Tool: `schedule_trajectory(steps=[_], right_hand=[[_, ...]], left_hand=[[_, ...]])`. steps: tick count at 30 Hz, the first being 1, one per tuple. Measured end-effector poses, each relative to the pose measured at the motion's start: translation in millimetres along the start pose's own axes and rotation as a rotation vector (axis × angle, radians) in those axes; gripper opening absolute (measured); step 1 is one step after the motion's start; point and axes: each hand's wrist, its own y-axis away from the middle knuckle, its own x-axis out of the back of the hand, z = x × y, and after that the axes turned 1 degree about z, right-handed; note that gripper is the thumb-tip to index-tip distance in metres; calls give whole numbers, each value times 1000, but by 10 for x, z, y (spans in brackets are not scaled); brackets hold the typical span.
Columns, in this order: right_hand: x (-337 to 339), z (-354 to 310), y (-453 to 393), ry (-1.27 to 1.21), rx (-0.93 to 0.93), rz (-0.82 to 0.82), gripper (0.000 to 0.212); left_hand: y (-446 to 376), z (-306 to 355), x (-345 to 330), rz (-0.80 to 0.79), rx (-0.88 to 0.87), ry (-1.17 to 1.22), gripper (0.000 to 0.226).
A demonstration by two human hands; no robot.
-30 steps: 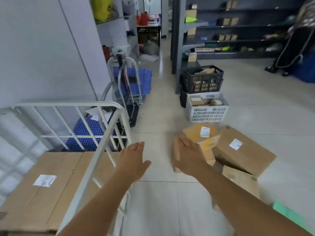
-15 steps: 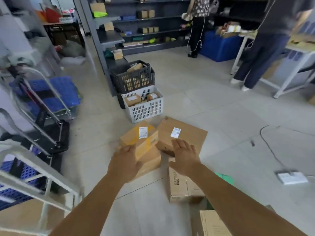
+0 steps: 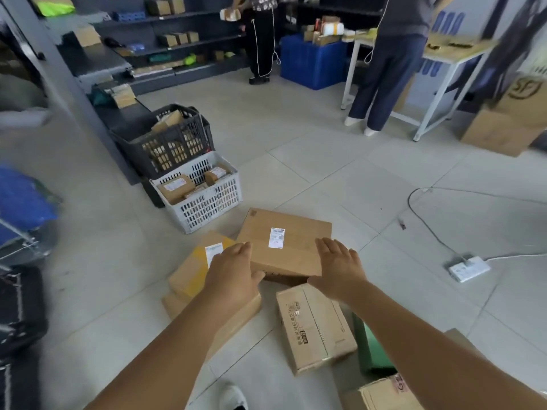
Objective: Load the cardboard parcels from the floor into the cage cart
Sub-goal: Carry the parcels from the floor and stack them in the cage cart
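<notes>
Both hands reach over a flat brown cardboard parcel (image 3: 284, 244) with a white label, lying on the gray tile floor (image 3: 370, 184). The left hand (image 3: 233, 273) is at its 9 o'clock edge and the right hand (image 3: 337, 267) at its 3 o'clock edge. Fingers are spread wide and hold nothing. A yellow-taped box (image 3: 198, 267) touches it at 8 o'clock. A printed box (image 3: 313, 327) lies at 6 o'clock. A white holey crate (image 3: 204, 199) sits near 11 o'clock. Bare floor lies open toward 2 o'clock.
</notes>
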Motion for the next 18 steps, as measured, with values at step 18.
schedule_trajectory(steps=[18], right_hand=[[-18, -643, -1565, 8, -263, -23, 88]], left_hand=[[-1792, -1110, 372, -135, -149, -36, 70]])
